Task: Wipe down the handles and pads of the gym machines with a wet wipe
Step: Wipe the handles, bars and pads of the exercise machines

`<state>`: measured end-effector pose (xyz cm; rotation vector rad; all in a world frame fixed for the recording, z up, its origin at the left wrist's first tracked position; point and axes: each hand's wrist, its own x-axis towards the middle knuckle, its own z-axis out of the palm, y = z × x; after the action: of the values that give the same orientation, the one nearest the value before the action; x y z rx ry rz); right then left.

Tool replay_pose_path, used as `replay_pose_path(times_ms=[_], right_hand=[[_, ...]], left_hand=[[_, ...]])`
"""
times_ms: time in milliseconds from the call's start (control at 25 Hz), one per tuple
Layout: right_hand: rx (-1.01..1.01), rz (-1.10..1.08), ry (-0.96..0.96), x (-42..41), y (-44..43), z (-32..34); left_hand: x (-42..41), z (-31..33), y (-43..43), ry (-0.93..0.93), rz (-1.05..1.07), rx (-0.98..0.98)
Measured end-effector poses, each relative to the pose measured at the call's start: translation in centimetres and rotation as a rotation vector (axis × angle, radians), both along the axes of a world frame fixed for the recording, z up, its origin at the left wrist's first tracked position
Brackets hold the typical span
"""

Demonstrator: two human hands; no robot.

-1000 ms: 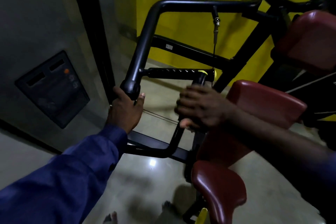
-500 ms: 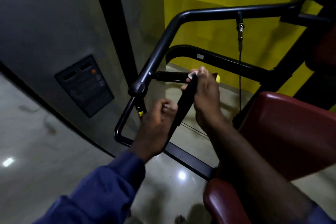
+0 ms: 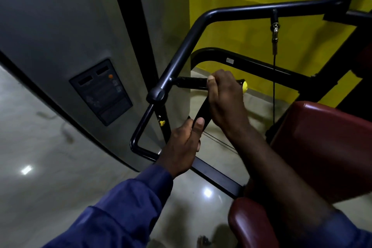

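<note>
The black horizontal handle (image 3: pixel 190 83) with a yellow end cap (image 3: pixel 244 87) juts out from the machine's curved black frame (image 3: pixel 193 32). My right hand (image 3: pixel 226 100) is wrapped over this handle near the cap end. No wipe shows plainly; whatever lies under the palm is hidden. A slanted black bar (image 3: pixel 203 109) drops from the handle toward me, and my left hand (image 3: pixel 184 145) grips its lower part, thumb up along it. The red back pad (image 3: pixel 326 147) and red seat pad (image 3: pixel 251 225) are at the right.
A grey wall with a dark control panel (image 3: pixel 101 91) stands close on the left, a yellow wall (image 3: pixel 241 32) behind. A thin cable (image 3: pixel 274 70) hangs from the top frame bar. Glossy floor (image 3: pixel 50 167) lies below, crossed by a black base bar (image 3: pixel 217 177).
My left hand left the frame's elbow and took the slanted bar. My right hand slid up from that bar onto the horizontal handle. The view has closed in on the handle.
</note>
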<state>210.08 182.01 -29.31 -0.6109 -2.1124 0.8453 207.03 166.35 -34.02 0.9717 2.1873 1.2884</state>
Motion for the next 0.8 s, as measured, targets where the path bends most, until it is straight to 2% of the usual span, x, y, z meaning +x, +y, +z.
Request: replay_pose_path(times_ms=[40, 80, 120, 200, 240, 280, 320, 400, 520, 640, 800], right_hand=[[0.032, 0.025, -0.057, -0.1, 0.4, 0.0], [-0.039, 0.041, -0.067, -0.1, 0.7, 0.0], [-0.313, 0.056, 0.018, -0.1, 0.5, 0.5], [-0.992, 0.104, 0.305, -0.4, -0.6, 1.6], [-1.228, 0.106, 0.417, -0.5, -1.7, 1.9], [-1.328, 0.065, 0.472, -0.5, -2.6, 1.9], [-1.315, 0.006, 0.468, -0.4, -4.1, 1.4], [-1.062, -0.164, 0.357, 0.1, -8.3, -0.8], [-0.612, -0.316, 0.13, 0.6, -15.2, -5.5], [-0.367, -0.458, 0.085, -0.6, -14.4, -5.6], [0.104, -0.397, -0.053, -0.3, -13.3, -4.3]], left_hand=[[-0.2, -0.1, -0.1, -0.039, -0.025, -0.007], [-0.4, -0.1, -0.1, -0.084, -0.052, -0.003], [-0.5, 0.0, -0.1, -0.114, -0.078, -0.003], [-0.9, 0.5, -0.3, -0.09, -0.14, -0.027], [-1.4, 0.8, -0.6, -0.041, -0.192, -0.037], [-2.2, 0.9, -1.0, 0.023, -0.252, -0.048], [-3.2, 0.8, -1.7, 0.089, -0.308, -0.062], [-5.8, 0.6, -3.3, 0.16, -0.334, -0.079], [-9.0, -0.1, -4.6, 0.104, -0.214, 0.029], [-10.6, -0.6, -4.2, 0.079, -0.276, 0.033], [-10.3, -1.1, -2.8, -0.119, -0.372, 0.09]])
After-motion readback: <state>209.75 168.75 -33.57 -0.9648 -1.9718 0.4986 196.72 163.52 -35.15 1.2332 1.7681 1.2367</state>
